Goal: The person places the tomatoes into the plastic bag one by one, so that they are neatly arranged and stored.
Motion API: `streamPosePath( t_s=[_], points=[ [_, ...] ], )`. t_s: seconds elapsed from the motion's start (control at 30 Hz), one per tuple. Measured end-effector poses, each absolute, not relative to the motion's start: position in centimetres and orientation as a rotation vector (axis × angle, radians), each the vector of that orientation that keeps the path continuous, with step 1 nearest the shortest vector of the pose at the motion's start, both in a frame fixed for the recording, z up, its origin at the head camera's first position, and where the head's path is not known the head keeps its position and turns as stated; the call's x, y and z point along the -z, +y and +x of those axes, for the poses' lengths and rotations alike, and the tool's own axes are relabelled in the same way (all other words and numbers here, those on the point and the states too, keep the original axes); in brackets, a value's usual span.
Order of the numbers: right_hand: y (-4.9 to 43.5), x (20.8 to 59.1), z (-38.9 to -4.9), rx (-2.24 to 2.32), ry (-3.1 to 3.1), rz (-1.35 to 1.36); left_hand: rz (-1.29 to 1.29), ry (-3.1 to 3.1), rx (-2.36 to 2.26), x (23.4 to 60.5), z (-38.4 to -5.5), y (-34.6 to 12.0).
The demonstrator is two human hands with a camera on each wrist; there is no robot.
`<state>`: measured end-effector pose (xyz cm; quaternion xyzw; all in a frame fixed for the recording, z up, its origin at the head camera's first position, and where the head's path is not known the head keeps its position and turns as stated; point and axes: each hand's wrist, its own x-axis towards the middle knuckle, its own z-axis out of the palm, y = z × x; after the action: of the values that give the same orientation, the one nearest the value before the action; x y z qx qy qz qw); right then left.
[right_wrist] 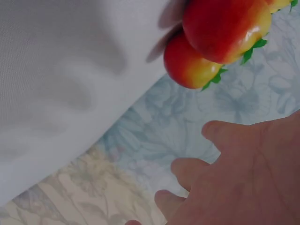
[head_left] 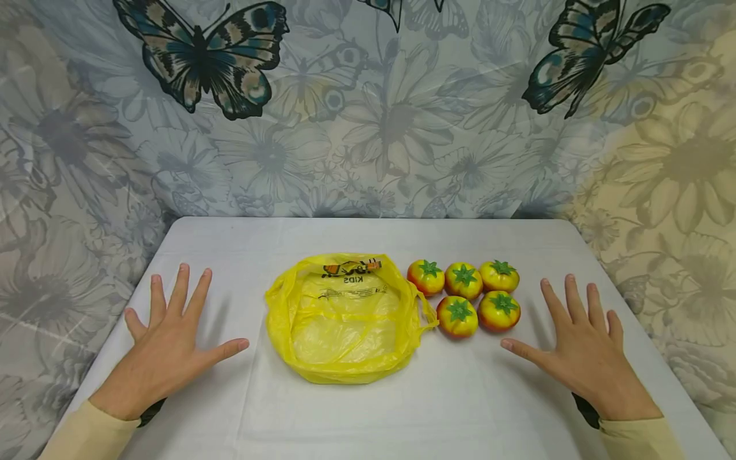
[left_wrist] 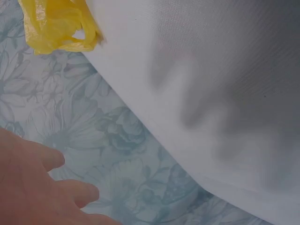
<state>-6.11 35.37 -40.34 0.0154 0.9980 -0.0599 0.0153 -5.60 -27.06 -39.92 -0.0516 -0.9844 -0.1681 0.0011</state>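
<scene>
A yellow plastic bag (head_left: 345, 370) lies spread on the white table, its mouth wide and facing up, with dark print on the inner back wall. Right beside it several red-and-yellow toy tomatoes (head_left: 458, 317) with green leafy tops stand in two rows; the bag's right handle reaches the nearest one. My left hand (head_left: 169, 348) hovers palm down to the left of the bag, fingers spread, holding nothing. To the right of the tomatoes my right hand (head_left: 586, 351) is held the same way, fingers splayed. In the right wrist view two tomatoes (right_wrist: 225, 28) show large beyond the fingertips.
A white cloth covers the table (head_left: 368, 421), whose back edge meets a hanging fabric (head_left: 397, 147) printed with flowers and butterflies. The same fabric falls along both sides of the table. Shadows of both hands fall on the cloth.
</scene>
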Motion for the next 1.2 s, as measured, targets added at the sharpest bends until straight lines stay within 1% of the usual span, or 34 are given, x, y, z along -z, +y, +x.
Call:
streamPosePath(
  t_s=[0.2, 0.4, 0.7, 0.97, 1.2],
  points=[
    [35.3, 40.4, -6.2, 0.167, 3.103, 0.062, -0.156, -3.11, 0.47, 40.1, -5.7, -27.2],
    [34.9, 40.1, -6.3, 0.173, 3.127, 0.015, -0.154, -3.127, 0.472, 40.1, -5.9, -27.0],
    [32.4, 39.1, -7.0, 0.212, 3.201, -0.169, -0.174, -3.151, 0.555, 39.9, -6.6, -25.2],
    [29.7, 38.5, -7.4, 0.196, 3.22, -0.373, -0.246, -3.17, 0.658, 39.6, -7.7, -22.1],
    [27.1, 38.6, -8.0, 0.221, 3.198, -0.533, -0.274, -3.169, 0.807, 40.2, -9.1, -19.5]
  ],
)
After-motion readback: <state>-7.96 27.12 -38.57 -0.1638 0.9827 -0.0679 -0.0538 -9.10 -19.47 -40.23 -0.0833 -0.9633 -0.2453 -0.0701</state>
